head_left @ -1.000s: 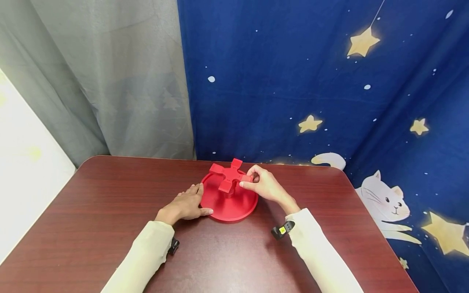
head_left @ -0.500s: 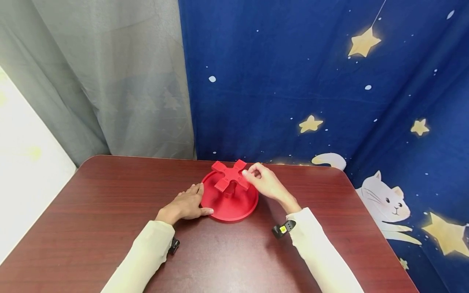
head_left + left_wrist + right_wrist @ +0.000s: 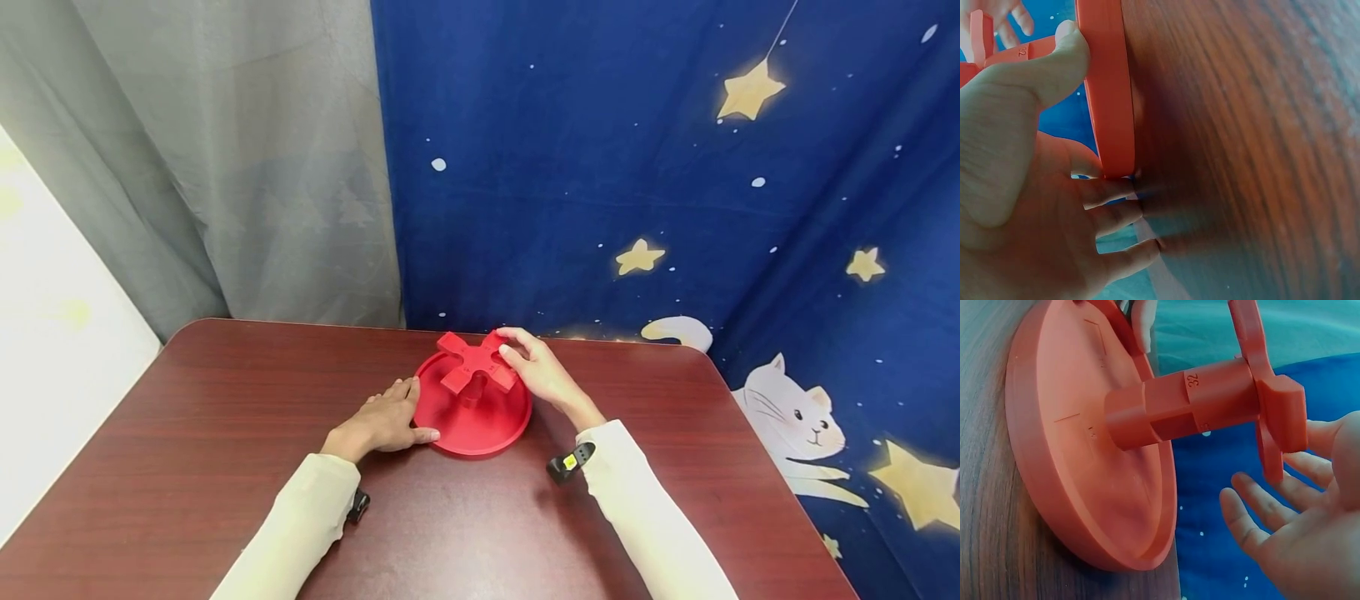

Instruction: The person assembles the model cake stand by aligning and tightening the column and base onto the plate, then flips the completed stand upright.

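A red round base (image 3: 483,432) with a raised rim stands on the table. From its middle rises a thick red post (image 3: 1172,409) with raised numbers, topped by a four-armed red cross-shaped handle (image 3: 477,358). My left hand (image 3: 384,417) rests against the base's left side; in the left wrist view its thumb (image 3: 1072,47) lies over the rim and its outstretched fingers reach the table beside it. At the handle's right, my right hand (image 3: 546,372) touches the arms with thumb and forefinger, the other fingers loosely spread in the right wrist view.
The brown wood-grain table (image 3: 247,417) extends around the base. Behind it hang a grey curtain (image 3: 300,192) and a blue curtain (image 3: 525,183) with stars and a cat. A black device (image 3: 572,462) sits on the right wrist, another (image 3: 358,506) on the left.
The cross-shaped handle has turned on the post. My right hand has gone from pinching its right arm to touching the far right arm with straighter fingers. The left hand stays at the rim.
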Demonstrator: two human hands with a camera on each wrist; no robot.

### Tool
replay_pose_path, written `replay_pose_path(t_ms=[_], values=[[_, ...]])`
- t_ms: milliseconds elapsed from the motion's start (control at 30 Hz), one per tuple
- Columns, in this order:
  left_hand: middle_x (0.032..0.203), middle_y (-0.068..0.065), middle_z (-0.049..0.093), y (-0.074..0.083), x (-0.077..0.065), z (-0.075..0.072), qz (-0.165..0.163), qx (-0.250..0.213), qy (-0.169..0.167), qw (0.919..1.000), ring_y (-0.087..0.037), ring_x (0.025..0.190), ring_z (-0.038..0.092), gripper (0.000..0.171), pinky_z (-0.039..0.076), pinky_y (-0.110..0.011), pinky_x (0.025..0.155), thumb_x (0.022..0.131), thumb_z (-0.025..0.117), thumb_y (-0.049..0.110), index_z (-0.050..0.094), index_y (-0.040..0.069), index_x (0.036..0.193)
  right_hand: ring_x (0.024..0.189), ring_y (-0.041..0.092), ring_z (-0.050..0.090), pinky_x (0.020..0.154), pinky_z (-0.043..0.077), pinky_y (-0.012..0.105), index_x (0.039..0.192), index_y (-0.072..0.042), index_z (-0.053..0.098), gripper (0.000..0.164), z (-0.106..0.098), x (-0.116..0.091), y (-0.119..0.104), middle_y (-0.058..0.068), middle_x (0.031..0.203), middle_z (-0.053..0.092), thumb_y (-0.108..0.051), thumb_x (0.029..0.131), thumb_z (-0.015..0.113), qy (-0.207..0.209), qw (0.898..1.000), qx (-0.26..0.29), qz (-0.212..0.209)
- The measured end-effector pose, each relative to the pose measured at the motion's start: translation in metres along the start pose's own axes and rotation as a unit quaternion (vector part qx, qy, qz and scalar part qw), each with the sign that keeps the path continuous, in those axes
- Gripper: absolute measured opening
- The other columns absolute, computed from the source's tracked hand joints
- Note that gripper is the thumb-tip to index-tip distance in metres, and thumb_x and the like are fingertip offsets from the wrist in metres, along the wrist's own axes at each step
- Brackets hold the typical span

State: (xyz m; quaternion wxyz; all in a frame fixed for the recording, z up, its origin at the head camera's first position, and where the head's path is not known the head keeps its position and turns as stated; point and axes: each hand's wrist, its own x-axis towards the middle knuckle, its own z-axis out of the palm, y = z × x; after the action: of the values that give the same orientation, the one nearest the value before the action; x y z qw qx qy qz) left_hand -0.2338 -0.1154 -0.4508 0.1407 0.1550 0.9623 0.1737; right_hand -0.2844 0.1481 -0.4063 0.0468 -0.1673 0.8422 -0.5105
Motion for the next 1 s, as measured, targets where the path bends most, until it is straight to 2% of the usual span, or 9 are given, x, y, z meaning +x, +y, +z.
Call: replay_pose_path(t_ms=[200,500,733,1000], values=[[0.159,-0.026,0.026,0.0005,0.0,-0.0007,-0.002,0.001,-0.002,1.0,-0.046,0.147,0.023,0.098,0.024,-0.064,0.115,0.088,0.069,0.05,0.023,-0.008,0.153,0.107,0.032,0.065,0.093,0.056,0.041,0.137,-0.004,0.055,0.041,0.0004,-0.0015,-0.0014,0.017,0.13,0.059,-0.01,0.098,0.061,0.028,0.998,-0.046,-0.01],[0.158,-0.027,0.026,0.0008,-0.0001,-0.0004,0.001,0.001,-0.001,1.0,-0.046,0.147,0.023,0.098,0.024,-0.065,0.114,0.089,0.068,0.049,0.023,-0.009,0.153,0.098,0.027,0.057,0.089,0.052,0.038,0.133,-0.006,0.061,0.04,-0.0001,-0.0023,0.0019,0.014,0.12,0.059,-0.011,0.094,0.066,0.057,0.992,-0.114,-0.017],[0.158,-0.027,0.026,0.0011,-0.0006,-0.0008,0.003,-0.005,0.001,1.0,-0.047,0.147,0.023,0.098,0.024,-0.065,0.114,0.088,0.069,0.049,0.023,-0.009,0.153,0.089,0.025,0.059,0.08,0.052,0.033,0.126,-0.002,0.063,0.036,-0.0014,-0.0051,0.0036,0.014,0.106,0.058,-0.011,0.092,0.069,0.064,0.989,-0.127,-0.035],[0.158,-0.027,0.026,0.0018,-0.0006,-0.0012,-0.001,-0.007,-0.002,1.0,-0.046,0.147,0.023,0.098,0.023,-0.065,0.115,0.088,0.069,0.048,0.022,-0.009,0.153,0.092,0.026,0.062,0.082,0.054,0.033,0.118,-0.005,0.063,0.029,-0.0028,-0.0098,0.0043,0.014,0.106,0.059,-0.013,0.091,0.071,0.057,0.99,-0.124,-0.026]])
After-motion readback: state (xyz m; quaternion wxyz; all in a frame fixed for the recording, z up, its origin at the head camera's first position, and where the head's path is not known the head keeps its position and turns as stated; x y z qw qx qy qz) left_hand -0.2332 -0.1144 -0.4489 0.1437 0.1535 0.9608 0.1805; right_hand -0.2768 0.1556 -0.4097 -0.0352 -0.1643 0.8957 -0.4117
